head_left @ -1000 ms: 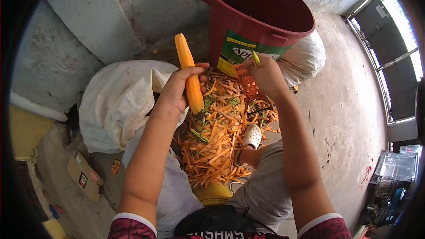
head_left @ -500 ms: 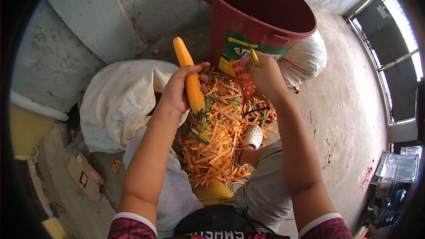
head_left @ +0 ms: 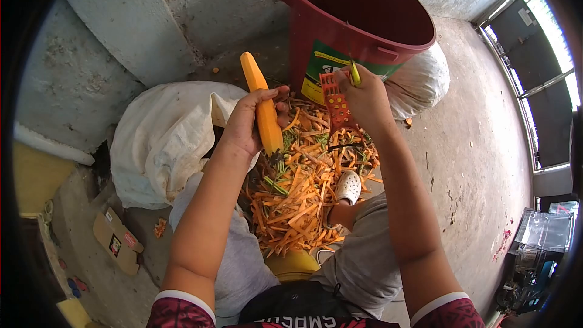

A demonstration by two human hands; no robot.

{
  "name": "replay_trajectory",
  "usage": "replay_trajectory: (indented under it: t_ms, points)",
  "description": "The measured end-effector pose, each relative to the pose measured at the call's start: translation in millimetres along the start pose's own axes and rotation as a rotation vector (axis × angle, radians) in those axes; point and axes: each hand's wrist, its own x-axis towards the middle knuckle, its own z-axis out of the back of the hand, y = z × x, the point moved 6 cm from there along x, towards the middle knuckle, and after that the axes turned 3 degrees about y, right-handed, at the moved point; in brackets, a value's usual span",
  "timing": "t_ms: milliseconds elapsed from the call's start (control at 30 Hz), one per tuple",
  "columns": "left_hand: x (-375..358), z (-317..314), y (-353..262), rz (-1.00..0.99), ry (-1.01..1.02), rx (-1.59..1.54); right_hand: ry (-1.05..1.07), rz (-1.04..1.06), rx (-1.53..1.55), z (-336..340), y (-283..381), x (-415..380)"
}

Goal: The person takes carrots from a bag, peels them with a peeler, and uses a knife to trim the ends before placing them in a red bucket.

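A peeled orange carrot (head_left: 267,118) is upright and slightly tilted in my left hand (head_left: 249,118), its leafy end down. My right hand (head_left: 364,94) is closed around a yellow-green handled tool (head_left: 354,74). An orange perforated piece (head_left: 337,104) hangs at the left side of that hand; how it joins the tool I cannot tell. Below both hands lies a heap of carrot peelings (head_left: 291,206) with some green stems.
Beyond my hands stands a tall red bin (head_left: 297,30). White sacks lie at the left (head_left: 164,140) and behind the bin (head_left: 422,82). A flattened cardboard piece (head_left: 115,243) is on the floor at the lower left. Clear plastic boxes (head_left: 546,231) are at the far right.
My right hand has shifted slightly and turned, tilting the tool and the orange piece. My left hand and the carrot have barely moved.
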Motion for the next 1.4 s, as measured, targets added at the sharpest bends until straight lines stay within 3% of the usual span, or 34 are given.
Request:
replay_trajectory:
  t_ms: [167, 267, 367, 467, 567, 700, 833, 900, 1033, 1233, 1333, 1367, 1400]
  points:
    - [1, 2, -2, -0.035, -0.028, 0.071, 0.109, 0.033, 0.043, -8, 2, -3]
    - [-1, 3, -9, -0.116, -0.171, 0.236, 0.244, -0.089, -0.036, -25, -13, -5]
    - [8, 22, -22, -0.323, -0.284, 0.506, 0.288, -0.099, -0.14, -35, -21, -7]
    - [9, 30, -25, -0.296, -0.315, 0.445, 0.315, -0.179, -0.108, -40, -30, -5]
    - [6, 27, -20, -0.176, -0.317, 0.067, 0.289, -0.184, -0.068, -45, -42, -2]
    - [12, 15, -19, -0.237, -0.009, -0.119, 0.296, -0.216, -0.061, -51, -45, 2]
    - [-5, -24, -25, -0.245, 0.58, -0.048, 0.249, -0.314, 0.461, -55, -50, 5]
    - [-9, -28, -23, -0.182, 0.545, -0.099, 0.236, -0.301, 0.805, -57, -49, 8]
    - [-13, -30, -24, -0.134, 0.615, -0.147, 0.289, -0.33, 1.114, -51, -34, 4]
    - [-30, -46, -17, -0.081, 0.625, 0.596, 0.265, -0.313, 1.187, -41, -39, 12]
    - [-31, -43, -4, 0.038, 0.681, 0.496, 0.256, -0.358, 1.2, -33, -37, 11]
    - [-31, -41, -1, -0.044, 0.729, 0.531, 0.265, -0.342, 1.174, -32, -35, 11]
    - [-24, -36, 3, 0.015, 0.658, 0.463, 0.274, -0.327, 1.149, -31, -33, 10]
